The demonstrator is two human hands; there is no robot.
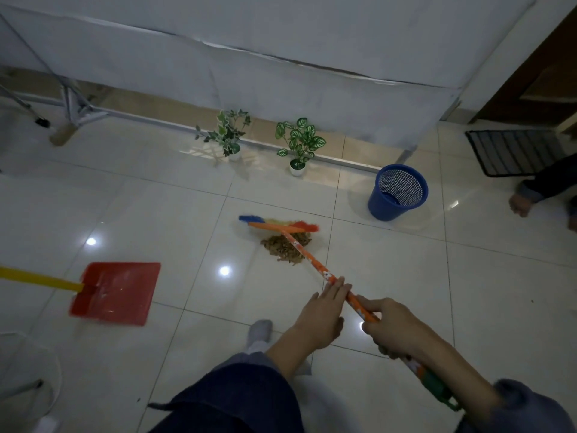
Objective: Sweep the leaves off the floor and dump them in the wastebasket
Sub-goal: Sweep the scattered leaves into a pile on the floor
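Note:
A small pile of brown dry leaves [285,247] lies on the pale tiled floor in the middle of the view. The broom [315,263] has an orange patterned handle and a head of blue, yellow and red bristles resting just behind the pile. My right hand [395,326] grips the handle low down. My left hand [324,310] has straight fingers laid against the handle further up. A red dustpan [115,292] with a yellow handle lies flat on the floor to the left. The blue mesh wastebasket [398,192] stands upright beyond the pile, to the right.
Two small potted plants [232,135] [299,145] stand by the white wall panel at the back. Another person's hand and dark sleeve [521,204] show at the right edge, near a dark mat [515,151]. A folding metal frame [71,104] stands at the back left. My knee and socked foot [259,331] are below.

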